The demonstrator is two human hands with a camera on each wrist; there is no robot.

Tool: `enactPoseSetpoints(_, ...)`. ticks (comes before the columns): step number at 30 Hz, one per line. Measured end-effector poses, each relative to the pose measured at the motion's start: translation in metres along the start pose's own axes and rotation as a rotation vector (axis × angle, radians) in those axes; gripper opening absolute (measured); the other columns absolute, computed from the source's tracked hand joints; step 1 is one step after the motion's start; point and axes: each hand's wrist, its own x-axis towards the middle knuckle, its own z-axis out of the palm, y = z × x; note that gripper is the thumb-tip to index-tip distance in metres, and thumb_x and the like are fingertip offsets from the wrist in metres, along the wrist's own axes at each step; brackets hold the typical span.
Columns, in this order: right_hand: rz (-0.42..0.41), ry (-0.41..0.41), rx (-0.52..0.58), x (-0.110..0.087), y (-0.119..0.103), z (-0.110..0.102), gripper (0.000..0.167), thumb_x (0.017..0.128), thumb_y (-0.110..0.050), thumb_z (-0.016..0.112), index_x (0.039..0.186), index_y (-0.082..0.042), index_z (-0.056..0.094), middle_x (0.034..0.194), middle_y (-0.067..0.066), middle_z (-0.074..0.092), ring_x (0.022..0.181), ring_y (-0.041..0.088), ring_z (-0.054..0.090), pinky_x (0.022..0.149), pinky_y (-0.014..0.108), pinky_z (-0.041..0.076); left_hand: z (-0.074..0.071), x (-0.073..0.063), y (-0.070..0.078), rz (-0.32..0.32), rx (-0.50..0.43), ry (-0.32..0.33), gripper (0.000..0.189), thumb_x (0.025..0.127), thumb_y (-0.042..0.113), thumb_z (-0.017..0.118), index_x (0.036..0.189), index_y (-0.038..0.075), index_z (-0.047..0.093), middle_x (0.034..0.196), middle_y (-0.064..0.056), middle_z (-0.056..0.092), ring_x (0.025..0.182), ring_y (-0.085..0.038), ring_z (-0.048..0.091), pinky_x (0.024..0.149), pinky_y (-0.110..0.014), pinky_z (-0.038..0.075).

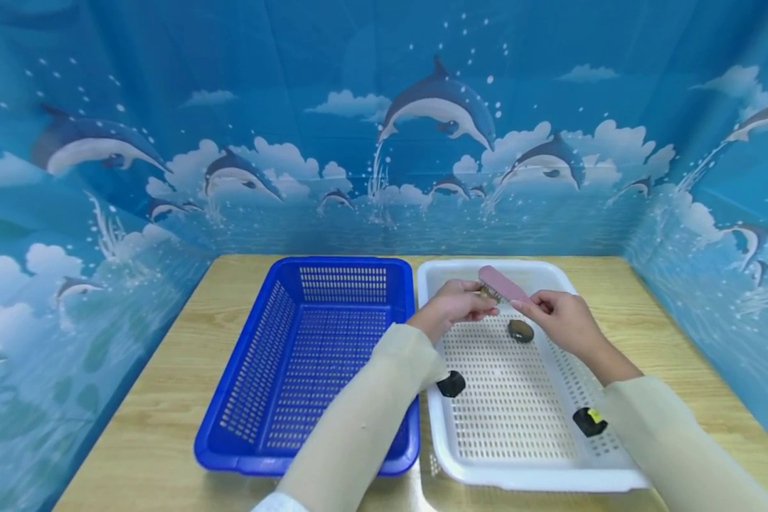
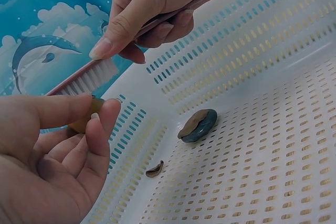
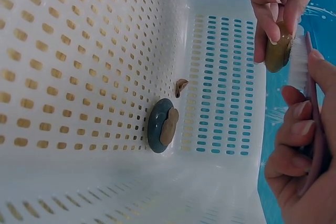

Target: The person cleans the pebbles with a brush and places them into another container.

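My left hand (image 1: 456,310) pinches a smooth yellow-brown pebble (image 3: 275,57) between thumb and fingertips, over the far part of the white basket (image 1: 537,478). A pink brush (image 1: 507,286) with white bristles is gripped by its handle in my right hand (image 1: 566,321). In the right wrist view the bristles (image 3: 299,62) are right at the pebble's side. Below the hands, a dark grey pebble (image 2: 208,125) with a brown, mud-like patch (image 2: 191,123) lies on the basket floor. Close to it is a small curled brown scrap (image 2: 155,169).
Left of the white basket stands a blue plastic basket (image 1: 407,284), its near part hidden by my left sleeve (image 1: 365,405). Both baskets rest on a wooden table (image 1: 160,377). A dolphin-print curtain (image 1: 358,57) encloses the back and sides.
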Motion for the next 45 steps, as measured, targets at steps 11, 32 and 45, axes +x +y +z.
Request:
enactPoseSetpoints(11, 0.053, 0.013, -0.014, 0.0000, -0.0021, -0.0041, 0.050, 0.098, -0.047, 0.054, 0.082, -0.002, 0.068, 0.054, -0.002, 0.042, 0.053, 0.016, 0.038, 0.050, 0.028, 0.032, 0.0011, -0.0014, 0.0015, 0.022, -0.066, 0.007, 0.049, 0.090, -0.005, 0.064, 0.136, -0.004, 0.051, 0.103, -0.024, 0.069, 0.061, -0.010, 0.064, 0.051, -0.014, 0.050)
enactPoseSetpoints(32, 0.083, 0.000, -0.003, 0.0012, 0.0001, -0.0034, 0.056, 0.098, -0.051, 0.050, 0.089, 0.000, 0.072, 0.058, 0.000, 0.048, 0.056, 0.018, 0.041, 0.051, 0.028, 0.034, 0.0001, -0.0012, 0.0006, 0.052, -0.108, 0.058, 0.031, 0.094, 0.007, 0.064, 0.122, -0.005, 0.063, 0.100, -0.023, 0.071, 0.062, -0.009, 0.065, 0.055, -0.014, 0.052)
enactPoseSetpoints(45, -0.001, 0.020, -0.001, 0.0002, 0.0014, -0.0009, 0.049, 0.098, -0.046, 0.054, 0.085, -0.002, 0.071, 0.053, -0.001, 0.043, 0.050, 0.014, 0.036, 0.048, 0.027, 0.032, 0.0001, -0.0006, 0.0003, 0.032, -0.100, 0.034, 0.047, 0.095, 0.003, 0.062, 0.138, -0.006, 0.047, 0.107, -0.025, 0.068, 0.062, -0.008, 0.065, 0.054, -0.014, 0.052)
